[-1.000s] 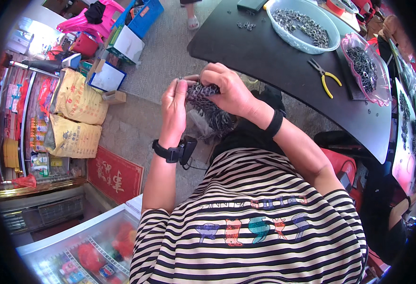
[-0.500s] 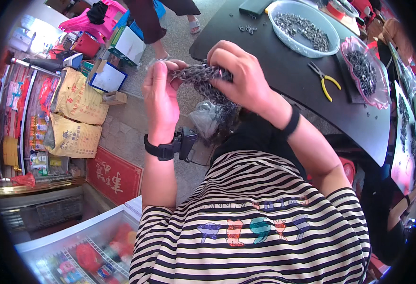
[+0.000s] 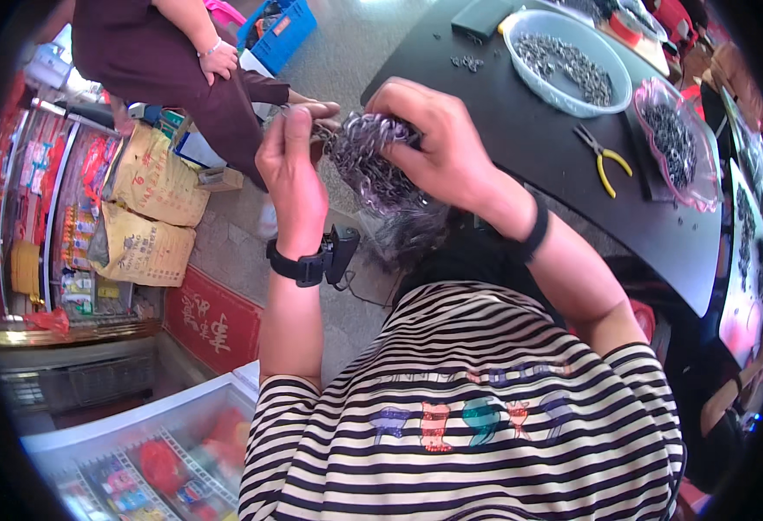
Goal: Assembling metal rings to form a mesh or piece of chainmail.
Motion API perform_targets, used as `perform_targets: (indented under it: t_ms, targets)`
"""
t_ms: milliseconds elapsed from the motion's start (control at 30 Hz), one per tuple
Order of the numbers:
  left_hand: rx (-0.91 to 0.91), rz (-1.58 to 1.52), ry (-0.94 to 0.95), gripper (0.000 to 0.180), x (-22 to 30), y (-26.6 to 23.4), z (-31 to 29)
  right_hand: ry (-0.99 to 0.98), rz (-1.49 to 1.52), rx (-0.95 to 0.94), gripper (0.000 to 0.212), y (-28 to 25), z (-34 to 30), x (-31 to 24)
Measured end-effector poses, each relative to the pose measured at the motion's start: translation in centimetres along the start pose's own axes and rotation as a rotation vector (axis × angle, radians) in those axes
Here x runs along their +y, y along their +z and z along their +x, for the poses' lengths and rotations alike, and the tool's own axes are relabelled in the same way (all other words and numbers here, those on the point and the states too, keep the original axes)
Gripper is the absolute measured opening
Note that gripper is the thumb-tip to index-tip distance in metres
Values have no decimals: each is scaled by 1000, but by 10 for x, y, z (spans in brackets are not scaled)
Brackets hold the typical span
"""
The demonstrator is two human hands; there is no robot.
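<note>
Another person (image 3: 160,74) in dark maroon clothes, a second ago only a lower leg and foot at the top middle, now fills much of the upper left, one bare forearm showing and the pink chair (image 3: 223,12) mostly hidden. The left hand (image 3: 295,174) and right hand (image 3: 438,143) stand wider apart. The metal chain bundle (image 3: 377,165), stretched sideways between them half a second ago, bunches at the right hand. The bowl (image 3: 548,97) and pliers (image 3: 605,163) appear slightly lower and farther right.
</note>
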State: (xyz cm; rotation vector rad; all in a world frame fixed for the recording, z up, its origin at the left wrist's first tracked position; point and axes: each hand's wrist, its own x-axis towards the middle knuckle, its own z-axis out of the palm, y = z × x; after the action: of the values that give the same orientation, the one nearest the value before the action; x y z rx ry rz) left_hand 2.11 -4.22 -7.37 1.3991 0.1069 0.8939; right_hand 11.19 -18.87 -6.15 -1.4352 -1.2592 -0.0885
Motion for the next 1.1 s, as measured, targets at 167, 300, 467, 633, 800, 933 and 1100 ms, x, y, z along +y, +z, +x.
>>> perform_targets:
  t_ms: [167, 300, 467, 633, 800, 933, 1100]
  targets:
    - [-30, 171, -168, 25, -31, -13, 3, -112, -255, -82, 30, -20, 8, 46]
    - [-191, 15, 11, 23, -7, 20, 23, 94, -160, -23, 29, -27, -12, 60]
    - [-43, -13, -44, 24, -8, -1, 13, 443, 706, 56, 14, -17, -1, 46]
    - [-145, -222, -186, 25, -20, -2, 5, 491, 1004, -17, 8, -5, 2, 58]
    - [-270, -376, -248, 23, -22, 5, -13, 494, 1304, -54, 19, -24, -5, 66]
    - [-307, -414, -277, 20, -15, 4, -17, 394, 1201, -76, 25, -20, -11, 53]
    - [-246, 98, 4, 16, 0, 6, -8, 116, -123, -251, 22, -35, -20, 21]
